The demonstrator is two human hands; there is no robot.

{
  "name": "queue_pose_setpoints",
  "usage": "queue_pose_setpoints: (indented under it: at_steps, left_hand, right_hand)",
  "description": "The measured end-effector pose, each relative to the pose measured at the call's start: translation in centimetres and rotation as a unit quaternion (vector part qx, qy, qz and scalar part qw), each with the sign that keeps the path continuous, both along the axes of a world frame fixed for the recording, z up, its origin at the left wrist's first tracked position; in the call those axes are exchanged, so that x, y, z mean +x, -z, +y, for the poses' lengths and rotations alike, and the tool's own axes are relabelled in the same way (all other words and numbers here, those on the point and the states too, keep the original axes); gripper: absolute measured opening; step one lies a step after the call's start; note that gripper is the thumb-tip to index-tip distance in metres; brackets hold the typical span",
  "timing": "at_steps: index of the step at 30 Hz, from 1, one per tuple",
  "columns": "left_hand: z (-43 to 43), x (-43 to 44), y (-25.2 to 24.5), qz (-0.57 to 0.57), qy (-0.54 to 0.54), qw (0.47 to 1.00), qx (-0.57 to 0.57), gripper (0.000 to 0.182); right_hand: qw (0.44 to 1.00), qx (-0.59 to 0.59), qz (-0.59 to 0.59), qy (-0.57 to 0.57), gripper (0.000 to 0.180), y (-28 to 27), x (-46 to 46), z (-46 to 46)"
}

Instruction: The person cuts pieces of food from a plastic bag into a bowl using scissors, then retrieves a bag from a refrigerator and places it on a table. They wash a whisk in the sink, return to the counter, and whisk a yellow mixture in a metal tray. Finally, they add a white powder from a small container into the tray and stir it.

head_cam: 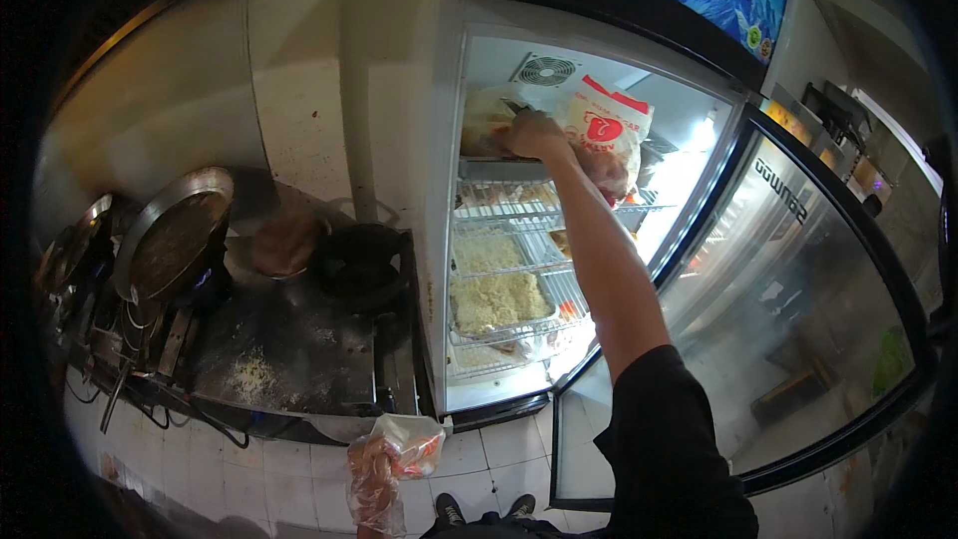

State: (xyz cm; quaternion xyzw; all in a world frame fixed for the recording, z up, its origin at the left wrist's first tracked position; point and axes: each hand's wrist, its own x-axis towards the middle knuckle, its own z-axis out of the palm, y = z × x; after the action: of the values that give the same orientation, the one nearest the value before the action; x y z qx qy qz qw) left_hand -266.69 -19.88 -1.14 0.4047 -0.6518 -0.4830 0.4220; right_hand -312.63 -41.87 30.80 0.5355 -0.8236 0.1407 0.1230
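My left hand (378,464), in a transparent plastic glove, grips a see-through plastic bag (416,443) with orange-red and white contents, low over the tiled floor. My right arm stretches into a lit upright display fridge (490,393). There my bare right hand (533,135) is at the top shelf, against a pale translucent bag (483,123). A small dark object (515,106) shows by its fingers; what it is and whether I hold it cannot be made out. Just right of this hand stands a white plastic bag (606,123) with red print and writing.
The fridge's glass door (786,299) stands open on the right. Lower wire shelves hold trays of pale crumbly food (501,299). At left, a large wok (179,239) sits tilted on a cooking range (299,359), near a black burner ring (363,266).
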Motion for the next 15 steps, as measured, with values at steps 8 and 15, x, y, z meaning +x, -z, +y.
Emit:
queue_pose_setpoints:
  at_steps: [8, 15]
  left_hand:
    - [0.6, 0.1, -2.8, -0.149, -0.073, 0.962, -0.217, 0.006]
    - [-0.5, -2.2, -1.5, 0.103, 0.038, 0.994, 0.031, 0.017]
  right_hand:
    - [0.959, 0.059, 0.277, -0.031, 0.043, -5.1, -5.8, 0.8]
    - [0.875, -0.248, -0.415, -0.008, 0.046, -7.5, -5.6, 6.8]
